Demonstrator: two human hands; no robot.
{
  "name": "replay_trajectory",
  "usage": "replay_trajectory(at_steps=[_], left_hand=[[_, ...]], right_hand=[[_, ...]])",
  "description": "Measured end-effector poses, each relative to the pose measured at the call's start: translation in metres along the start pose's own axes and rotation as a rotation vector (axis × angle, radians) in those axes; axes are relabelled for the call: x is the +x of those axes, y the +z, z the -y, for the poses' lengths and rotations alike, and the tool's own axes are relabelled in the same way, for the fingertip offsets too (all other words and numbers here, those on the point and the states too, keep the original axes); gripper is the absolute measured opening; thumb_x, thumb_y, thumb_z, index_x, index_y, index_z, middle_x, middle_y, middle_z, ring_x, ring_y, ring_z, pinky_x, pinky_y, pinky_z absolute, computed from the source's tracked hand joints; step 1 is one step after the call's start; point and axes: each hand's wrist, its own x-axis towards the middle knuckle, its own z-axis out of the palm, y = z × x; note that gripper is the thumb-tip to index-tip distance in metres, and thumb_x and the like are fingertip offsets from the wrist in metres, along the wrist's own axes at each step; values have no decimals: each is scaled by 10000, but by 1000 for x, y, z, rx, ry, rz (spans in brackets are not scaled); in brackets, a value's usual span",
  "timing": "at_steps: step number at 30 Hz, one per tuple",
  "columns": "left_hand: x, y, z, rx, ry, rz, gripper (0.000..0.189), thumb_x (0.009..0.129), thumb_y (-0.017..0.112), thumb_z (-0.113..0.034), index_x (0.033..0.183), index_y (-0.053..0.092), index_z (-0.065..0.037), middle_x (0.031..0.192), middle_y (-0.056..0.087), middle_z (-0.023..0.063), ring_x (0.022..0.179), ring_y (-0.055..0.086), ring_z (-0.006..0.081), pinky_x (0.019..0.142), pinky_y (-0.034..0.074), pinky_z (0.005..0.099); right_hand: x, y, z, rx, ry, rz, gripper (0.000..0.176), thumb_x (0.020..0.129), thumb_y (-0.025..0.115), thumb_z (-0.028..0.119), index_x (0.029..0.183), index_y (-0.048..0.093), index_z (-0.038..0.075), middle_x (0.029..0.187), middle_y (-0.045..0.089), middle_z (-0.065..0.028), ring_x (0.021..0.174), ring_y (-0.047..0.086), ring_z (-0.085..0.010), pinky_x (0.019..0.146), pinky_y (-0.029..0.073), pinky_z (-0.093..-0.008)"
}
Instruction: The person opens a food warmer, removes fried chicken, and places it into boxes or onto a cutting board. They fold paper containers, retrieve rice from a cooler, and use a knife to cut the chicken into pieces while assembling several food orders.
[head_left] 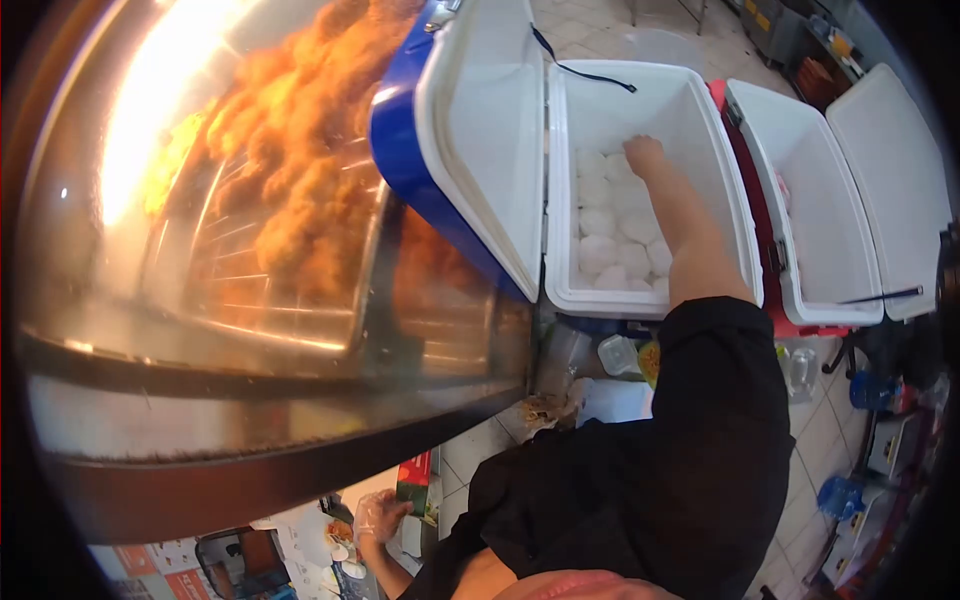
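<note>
My right hand (643, 153) reaches down into an open blue and white cooler (680, 85), near its far end. Its fingers look curled at the edge of the pale, round dough balls (606, 225) that cover the cooler floor. Whatever they hold, if anything, is hidden. Down at the lower left, my left hand (380, 515) is raised with its fingers loosely apart and whitish smears on it. It holds nothing that I can see. Beside it stands a red and green box (413, 482).
The cooler's lid (490, 130) stands open on the left. A red and white cooler (800, 200), also open, sits close on the right. A metal-framed glass case (290, 310) with an orange glow fills the left. Plastic tubs (618, 355) lie below the cooler.
</note>
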Motion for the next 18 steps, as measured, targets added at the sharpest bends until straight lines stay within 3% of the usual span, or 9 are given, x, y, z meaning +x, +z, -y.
replay_trajectory(at_steps=[3, 8, 10, 11, 13, 14, 16, 17, 18], left_hand=[[-19, 47, 46, -26, -133, -16, 349, 725, 750, -366, 875, 706, -54, 830, 689, 167, 801, 669, 319, 736, 499, 390], [-25, 103, 112, -1, -272, 31, 480, 686, 779, -459, 915, 709, -42, 891, 701, 168, 886, 679, 304, 790, 508, 393], [-26, 102, 122, 69, -205, -151, 504, 710, 736, -521, 986, 717, -100, 926, 697, 146, 885, 664, 295, 772, 518, 418], [-33, 54, 72, -26, -282, -59, 418, 738, 745, -440, 1011, 716, -125, 899, 692, 136, 846, 658, 292, 763, 523, 419], [-19, 57, 94, -165, -42, -180, 271, 738, 751, -187, 998, 722, -119, 874, 703, 93, 805, 662, 227, 722, 531, 391], [-17, 49, 90, -424, 40, -239, 249, 737, 726, -157, 984, 726, -122, 849, 705, 94, 777, 661, 212, 695, 529, 391], [-17, 15, 84, -129, -172, -99, 331, 751, 697, -301, 1006, 717, -92, 923, 704, 124, 853, 664, 247, 758, 522, 403], [-15, 2, 84, 88, -213, -64, 398, 757, 677, -369, 1023, 711, -74, 973, 701, 142, 899, 662, 270, 797, 516, 416], [-8, 17, 109, -135, -183, -140, 381, 751, 687, -343, 1031, 712, -85, 987, 696, 161, 911, 661, 293, 823, 514, 440]], right_hand=[[-40, -15, 10, -46, -77, 17, 804, 577, 891, 331, 1284, 547, 163, 1196, 618, -111, 1135, 583, -332, 922, 488, -496], [-38, -14, 28, 65, -115, 43, 856, 545, 896, 386, 1295, 529, 199, 1270, 582, -123, 1170, 557, -315, 967, 467, -458], [-12, 38, 20, 39, -110, 116, 866, 547, 875, 439, 1271, 549, 92, 1310, 555, -162, 1218, 525, -328, 1013, 441, -413], [-13, 36, 23, 48, -132, 77, 1009, 551, 875, 454, 1373, 458, 44, 1411, 474, -179, 1308, 451, -325, 1084, 380, -408], [9, 54, 17, -43, -184, 226, 1257, 533, 880, 493, 1510, 224, 51, 1533, 311, -170, 1412, 313, -311, 1158, 254, -468], [17, 50, 11, -68, -184, 310, 1289, 514, 886, 510, 1506, 215, 33, 1525, 326, -170, 1409, 320, -306, 1161, 253, -465], [16, -6, 0, 7, -224, 384, 1363, 426, 900, 541, 1474, 241, -30, 1498, 348, -214, 1382, 361, -328, 1141, 290, -486], [14, -39, -2, -105, -250, 472, 1120, 607, 837, 497, 1428, 320, -62, 1431, 423, -253, 1335, 424, -347, 1087, 371, -511], [12, -65, -2, -172, -248, 502, 1101, 611, 832, 490, 1420, 328, -61, 1419, 430, -250, 1316, 430, -340, 1071, 376, -501]])
